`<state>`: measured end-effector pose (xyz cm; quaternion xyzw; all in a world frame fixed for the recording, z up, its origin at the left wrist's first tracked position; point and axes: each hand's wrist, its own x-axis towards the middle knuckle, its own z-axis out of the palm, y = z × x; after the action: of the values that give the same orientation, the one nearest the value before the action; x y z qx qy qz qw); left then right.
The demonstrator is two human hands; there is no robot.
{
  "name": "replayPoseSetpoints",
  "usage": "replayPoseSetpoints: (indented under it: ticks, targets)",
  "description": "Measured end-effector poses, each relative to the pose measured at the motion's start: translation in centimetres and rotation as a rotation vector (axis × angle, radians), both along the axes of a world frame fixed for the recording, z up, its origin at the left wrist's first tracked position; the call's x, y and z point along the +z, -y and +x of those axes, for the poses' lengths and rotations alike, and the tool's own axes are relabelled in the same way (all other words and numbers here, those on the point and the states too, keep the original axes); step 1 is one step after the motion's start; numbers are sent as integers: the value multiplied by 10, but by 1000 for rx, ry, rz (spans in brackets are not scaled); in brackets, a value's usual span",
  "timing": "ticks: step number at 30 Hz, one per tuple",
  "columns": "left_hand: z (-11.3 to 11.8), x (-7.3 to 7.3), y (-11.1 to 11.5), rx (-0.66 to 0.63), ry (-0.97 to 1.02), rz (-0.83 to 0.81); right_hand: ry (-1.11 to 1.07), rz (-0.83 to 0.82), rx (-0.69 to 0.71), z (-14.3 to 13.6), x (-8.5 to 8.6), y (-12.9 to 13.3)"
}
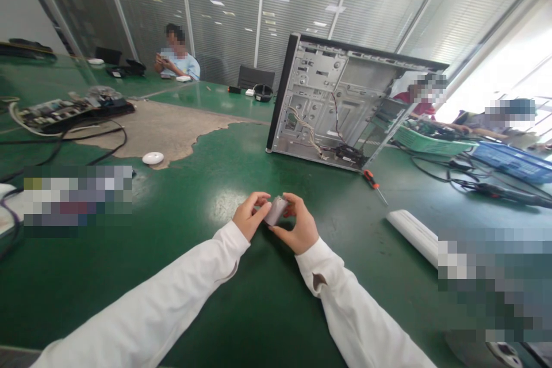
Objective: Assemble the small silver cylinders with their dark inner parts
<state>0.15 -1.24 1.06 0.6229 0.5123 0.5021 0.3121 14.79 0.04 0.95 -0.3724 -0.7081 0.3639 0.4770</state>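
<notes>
A small grey box-shaped object (276, 211) sits between my hands over the green table; its exact kind I cannot make out. My left hand (251, 214) grips its left side, thumb across the near face and fingers curled behind. Around its right side curls my right hand (301, 224), thumb at the lower edge and fingers at the top. Parts of the object are hidden behind the fingers. Beyond my hands stands an open computer case (328, 103) with cables inside. A screwdriver (374, 185) with an orange and black handle lies near the case's lower right corner.
Circuit boards (73, 109) and black cables lie at the left, near a white oval object (153, 158). A long white object (414, 236) lies at right. Green (431, 142) and blue (515, 161) baskets stand farther back. A person (179, 60) sits across the table; others are at right.
</notes>
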Motion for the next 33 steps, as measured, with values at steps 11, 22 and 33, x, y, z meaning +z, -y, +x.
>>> replayPoseSetpoints:
  ticks: [11,22,33]
  targets:
    - [-2,-2,0,-45,-167,17,247,266,61,1,-5,1]
    - [-5,-7,-9,-35,-152,-54,101,-36,28,-2,-10,-1]
    - [-4,-8,-9,-43,-245,-62,-138,-302,-6,0,-20,-14]
